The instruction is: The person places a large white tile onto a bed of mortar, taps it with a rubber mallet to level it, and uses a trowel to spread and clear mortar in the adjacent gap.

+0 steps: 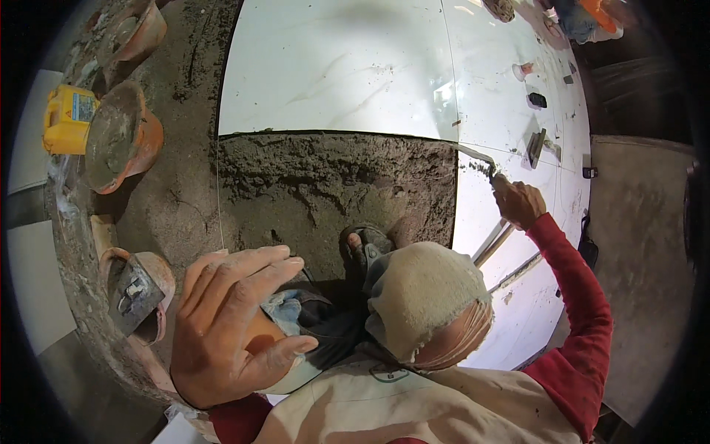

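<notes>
My right hand (520, 203) is closed around the handle of a trowel (477, 154). Its thin blade points left over a white tile, near the right edge of a bed of wet grey mortar (325, 174). Crumbs of mortar dot the tile by the blade. My left hand (237, 318) is raised close to the camera at the lower left, dusty, with fingers stretched and thumb apart; nothing is in it. A large white tile (333, 66) borders the mortar's far side. My sandalled foot (362, 244) stands at the mortar's near part.
Orange mortar buckets (150, 148) line the left side, beside a yellow jug (72, 118). A flat tool (137, 292) rests on the nearest bucket (161, 274). A string (218, 200) runs along the mortar's left. Long bars (494, 244) and a float (535, 148) lie on the right tiles.
</notes>
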`<state>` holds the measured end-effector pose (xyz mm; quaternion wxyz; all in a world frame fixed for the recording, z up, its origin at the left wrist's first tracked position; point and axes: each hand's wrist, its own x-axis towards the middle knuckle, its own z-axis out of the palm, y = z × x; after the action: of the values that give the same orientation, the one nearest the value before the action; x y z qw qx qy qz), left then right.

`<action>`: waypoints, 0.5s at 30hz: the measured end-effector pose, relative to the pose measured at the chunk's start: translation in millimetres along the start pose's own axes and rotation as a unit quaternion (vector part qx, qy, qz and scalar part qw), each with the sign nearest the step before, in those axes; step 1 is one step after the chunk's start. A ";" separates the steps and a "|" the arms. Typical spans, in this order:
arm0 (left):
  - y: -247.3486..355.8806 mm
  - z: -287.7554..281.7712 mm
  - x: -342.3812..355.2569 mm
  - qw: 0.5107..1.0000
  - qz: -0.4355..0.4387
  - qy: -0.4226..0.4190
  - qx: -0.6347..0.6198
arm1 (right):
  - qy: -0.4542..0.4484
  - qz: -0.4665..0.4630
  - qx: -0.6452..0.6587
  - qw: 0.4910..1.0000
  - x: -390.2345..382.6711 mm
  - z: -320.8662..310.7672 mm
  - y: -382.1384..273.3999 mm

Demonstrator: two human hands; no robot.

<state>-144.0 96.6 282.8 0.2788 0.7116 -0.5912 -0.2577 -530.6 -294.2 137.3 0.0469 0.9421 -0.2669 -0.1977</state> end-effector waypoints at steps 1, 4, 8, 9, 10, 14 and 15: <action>0.2 0.2 0.1 1.000 0.005 0.002 -0.002 | -0.021 -0.007 0.024 0.999 -1.6 0.9 -6.4; 0.7 -0.2 -0.5 1.000 0.011 0.003 -0.001 | -0.004 -0.005 0.065 0.998 -23.4 -5.6 -26.1; 3.5 -4.6 -6.9 1.000 -0.002 0.015 -0.008 | 0.040 0.012 0.157 0.987 -48.7 -35.1 -52.9; 4.7 -2.6 -7.7 1.000 -0.009 0.010 -0.003 | 0.039 0.008 0.165 0.986 -55.4 -29.2 -58.7; 2.9 -2.3 -6.8 1.000 -0.005 0.014 -0.012 | 0.007 0.057 0.145 0.988 -59.0 -27.4 -63.5; 2.0 2.9 -4.0 0.999 0.004 0.035 -0.014 | 0.052 0.000 0.153 0.987 -69.9 -1.0 -75.5; 3.4 4.6 -2.7 0.999 -0.014 0.035 -0.003 | 0.070 -0.009 0.183 0.981 -64.7 3.0 -84.9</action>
<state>-150.1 98.4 282.1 0.2978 0.7275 -0.5704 -0.2380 -541.1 -188.0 140.6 -0.1095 0.9485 -0.2862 -0.0798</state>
